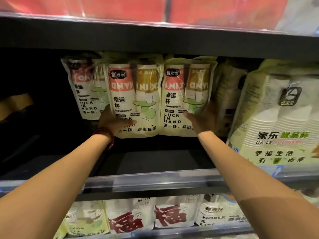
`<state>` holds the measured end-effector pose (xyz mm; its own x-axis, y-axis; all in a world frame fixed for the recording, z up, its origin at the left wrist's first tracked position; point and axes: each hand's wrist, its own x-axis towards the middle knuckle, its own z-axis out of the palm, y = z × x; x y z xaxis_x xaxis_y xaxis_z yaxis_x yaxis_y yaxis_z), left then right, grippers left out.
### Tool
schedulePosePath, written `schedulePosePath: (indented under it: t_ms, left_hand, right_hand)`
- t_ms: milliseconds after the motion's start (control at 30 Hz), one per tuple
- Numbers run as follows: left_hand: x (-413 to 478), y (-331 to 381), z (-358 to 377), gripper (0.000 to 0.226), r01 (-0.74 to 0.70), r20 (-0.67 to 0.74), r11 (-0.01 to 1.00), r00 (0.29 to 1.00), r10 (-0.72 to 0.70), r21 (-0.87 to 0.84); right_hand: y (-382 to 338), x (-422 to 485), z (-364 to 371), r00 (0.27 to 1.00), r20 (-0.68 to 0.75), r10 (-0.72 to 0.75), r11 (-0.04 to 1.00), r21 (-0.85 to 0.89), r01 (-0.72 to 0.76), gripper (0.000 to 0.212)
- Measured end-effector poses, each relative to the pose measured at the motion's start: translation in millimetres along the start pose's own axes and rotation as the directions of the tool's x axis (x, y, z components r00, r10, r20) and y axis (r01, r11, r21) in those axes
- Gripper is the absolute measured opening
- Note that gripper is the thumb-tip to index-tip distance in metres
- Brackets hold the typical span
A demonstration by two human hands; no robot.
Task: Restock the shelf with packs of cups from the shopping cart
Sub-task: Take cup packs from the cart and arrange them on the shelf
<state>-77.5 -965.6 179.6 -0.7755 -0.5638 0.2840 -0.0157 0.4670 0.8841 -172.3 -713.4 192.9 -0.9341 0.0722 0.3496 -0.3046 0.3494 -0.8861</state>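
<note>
Since both arms reach deep into it, the dark metal shelf bay [155, 159] sets the scene: its floor runs under both forearms, bare in front of the packs, with a clear plastic price rail [155, 180] along the edge below the wrists. Off to the outside of the right hand stands a bigger pale-green plastic pack of white cups [276, 121], near the shelf's front. Straight ahead of the hands stand the task's things, upright and side by side: two cream plastic film packs, each showing a red-banded stack and a gold-banded stack of paper cups. The left hand [114, 122] lies spread on the lower left corner of the left cream pack [134, 99], thumb across the print. The right hand [201, 120] presses flat against the lower right corner of the right cream pack [186, 95], fingers curling round its far edge. Both hands grip nothing closed; they brace the pair from the outer sides. Beyond the left hand, a third matching pack [82, 88] sits further back in shadow. A dark red bead bracelet [105, 133] circles the left wrist.

These packs look light and bulky. The film is glossy, probably slippery and loose, while the nested cups inside give stiff columns that would dent under a hard squeeze. Holding low, palms on the outer columns, seems the safest purchase.
</note>
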Motion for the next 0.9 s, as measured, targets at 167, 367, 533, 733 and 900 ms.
schedulePosePath:
  t_ms: [167, 367, 533, 733, 900]
  left_hand:
    - [14, 2, 15, 0.08, -0.039, -0.016, 0.998, 0.999, 0.04, 0.054]
    - [29, 0, 32, 0.079, -0.062, -0.072, 0.998, 0.995, 0.063, 0.022]
    - [34, 5, 32, 0.08, -0.059, -0.072, 0.998, 0.996, 0.06, 0.008]
    - [34, 6, 28, 0.086, -0.035, -0.046, 0.999, 0.998, 0.035, 0.008]
    - [32, 3, 27, 0.085, -0.042, -0.098, 0.999, 0.994, 0.044, 0.028]
  right_hand:
    - [4, 11, 8, 0.994, -0.082, -0.068, 0.988, -0.143, 0.055, 0.082]
    - [4, 13, 13, 0.98, -0.126, -0.152, 0.951, -0.29, 0.11, 0.092]
    - [-1, 16, 14, 0.988, -0.092, -0.127, 0.949, -0.302, 0.094, 0.093]
    - [-2, 8, 10, 0.983, -0.101, -0.153, 0.898, -0.429, 0.096, 0.099]
    - [0, 9, 11, 0.981, -0.115, -0.155, 0.915, -0.392, 0.099, 0.095]
